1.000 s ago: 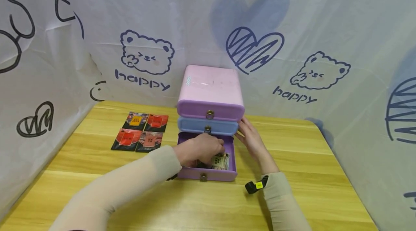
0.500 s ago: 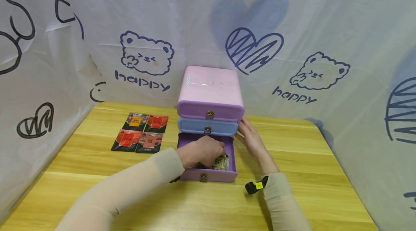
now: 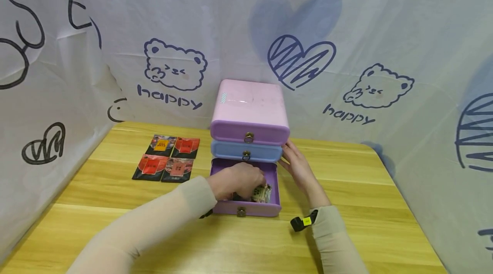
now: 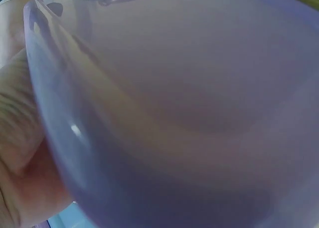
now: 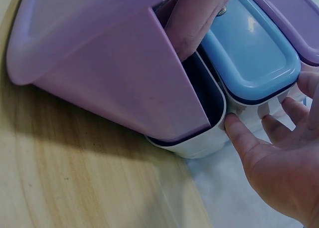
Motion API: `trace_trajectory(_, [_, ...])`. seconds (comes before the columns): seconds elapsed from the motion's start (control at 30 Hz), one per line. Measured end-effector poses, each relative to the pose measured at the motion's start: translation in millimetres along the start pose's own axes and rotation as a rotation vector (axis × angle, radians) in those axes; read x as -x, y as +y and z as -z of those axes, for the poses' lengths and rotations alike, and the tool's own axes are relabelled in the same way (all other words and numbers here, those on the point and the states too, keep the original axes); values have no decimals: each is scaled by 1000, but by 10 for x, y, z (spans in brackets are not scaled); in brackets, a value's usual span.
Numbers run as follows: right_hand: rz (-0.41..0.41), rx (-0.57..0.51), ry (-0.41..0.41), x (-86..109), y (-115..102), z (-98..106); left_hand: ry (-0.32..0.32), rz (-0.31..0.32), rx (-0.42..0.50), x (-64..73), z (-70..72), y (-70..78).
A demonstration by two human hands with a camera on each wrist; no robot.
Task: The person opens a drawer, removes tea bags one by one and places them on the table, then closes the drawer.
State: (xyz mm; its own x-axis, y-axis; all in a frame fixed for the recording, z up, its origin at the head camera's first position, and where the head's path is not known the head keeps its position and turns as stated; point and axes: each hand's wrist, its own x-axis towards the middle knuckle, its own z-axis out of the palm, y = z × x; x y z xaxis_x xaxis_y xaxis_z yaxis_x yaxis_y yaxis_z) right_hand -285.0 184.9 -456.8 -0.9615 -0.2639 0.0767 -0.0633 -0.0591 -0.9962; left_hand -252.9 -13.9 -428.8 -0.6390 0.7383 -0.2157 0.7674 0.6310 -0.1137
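Observation:
A small cabinet (image 3: 250,100) with a pink top stands on the table. Its bottom purple drawer (image 3: 272,175) is pulled out. My left hand (image 3: 240,180) reaches into that drawer with bent fingers pointing down, beside a pale green packet (image 3: 262,193); its fingertips are hidden, so any grip is unclear. Dark packaging shows under the hand. The drawer front (image 4: 189,108) fills most of the left wrist view. My right hand (image 3: 300,169) rests its extended fingers against the cabinet's right side; in the right wrist view, the right hand (image 5: 284,163) touches the casing near the blue drawer (image 5: 254,48).
Left of the cabinet lie several red-and-black packets (image 3: 163,158) in two rows on the wooden table (image 3: 366,205). Above the pulled-out drawer, the blue drawer and the top purple drawer (image 3: 227,132) are closed. A printed white curtain (image 3: 239,17) hangs behind.
Inside the drawer, my left hand has shifted slightly to the right and down. My right hand stays at the cabinet's side.

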Motion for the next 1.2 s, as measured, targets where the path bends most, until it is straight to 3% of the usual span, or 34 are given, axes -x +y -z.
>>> trace_trajectory(0.17, [-1,0,1,2,-2,-7,8,-8,26,23,-12,-36])
trace_trajectory(0.73, [-4,7,-1,3,-5,-20,119,-57,15,132,-40,-125])
trace_trajectory(1.2, [6,-2,-3,16,-23,-22,264,-30,59,398,60,-156])
